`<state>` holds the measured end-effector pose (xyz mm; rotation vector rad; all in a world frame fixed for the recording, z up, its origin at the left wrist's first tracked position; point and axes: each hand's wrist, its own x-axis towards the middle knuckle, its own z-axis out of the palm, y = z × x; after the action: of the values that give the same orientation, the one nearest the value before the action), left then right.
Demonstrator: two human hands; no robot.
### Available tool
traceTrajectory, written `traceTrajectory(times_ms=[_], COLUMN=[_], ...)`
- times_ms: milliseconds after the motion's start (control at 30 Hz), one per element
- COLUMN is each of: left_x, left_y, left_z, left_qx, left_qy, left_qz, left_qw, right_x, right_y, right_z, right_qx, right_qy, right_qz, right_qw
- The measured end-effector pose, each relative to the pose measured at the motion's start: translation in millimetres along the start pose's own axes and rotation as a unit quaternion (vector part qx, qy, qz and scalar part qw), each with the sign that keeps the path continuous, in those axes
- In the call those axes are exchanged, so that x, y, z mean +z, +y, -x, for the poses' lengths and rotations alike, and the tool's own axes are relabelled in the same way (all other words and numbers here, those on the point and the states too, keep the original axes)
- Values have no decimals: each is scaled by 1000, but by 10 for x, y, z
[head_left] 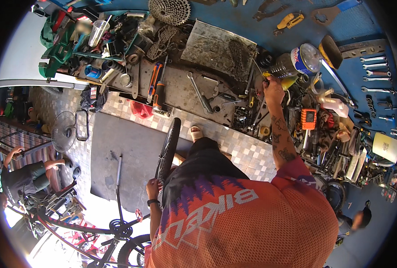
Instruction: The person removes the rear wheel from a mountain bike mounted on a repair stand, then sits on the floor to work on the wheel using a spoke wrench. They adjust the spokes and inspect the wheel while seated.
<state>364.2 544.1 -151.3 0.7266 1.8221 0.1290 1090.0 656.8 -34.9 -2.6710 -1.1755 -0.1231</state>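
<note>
Stretched out over the workbench (180, 85), my right hand (273, 90) is closed around a small thing with a yellow part, too small to name. It is beside a clear plastic bottle (283, 67) and above a crowd of loose tools. My left hand (152, 189), a dark band at its wrist, is low by my side with its fingers curled. Next to it is a bicycle wheel with a black tyre (169, 143). Whether those fingers hold anything is hidden. A bicycle frame with a black chainring (120, 228) stands at the lower left.
On the bench lie a ratchet wrench (200, 93), an orange-handled screwdriver (159, 93), a metal tray (216, 49) with a chain and a large cassette (169, 10). Spanners (373, 66) hang at the right. A dark mat (118, 138) covers the floor. Another person (26, 178) is at the left, near a fan (64, 131).
</note>
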Motion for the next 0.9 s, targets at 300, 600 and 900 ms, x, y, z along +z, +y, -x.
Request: traceTrajectory(times_ms=[300,600,900], left_x=[-17,812,473], left_y=[1126,2941,2695], left_z=[185,1285,1123], left_qx=[176,501,304], left_qy=[28,-122,74], left_qz=[86,135,132], left_qw=[980,846,941], right_x=[-556,-632,-314], right_y=[-468,-2319,-2960], right_z=[224,1951,2142], right_qx=[-87,-15,-275], right_qy=[129,-144,-399], right_qz=[-62,-551,-461], right_qw=[986,822,744])
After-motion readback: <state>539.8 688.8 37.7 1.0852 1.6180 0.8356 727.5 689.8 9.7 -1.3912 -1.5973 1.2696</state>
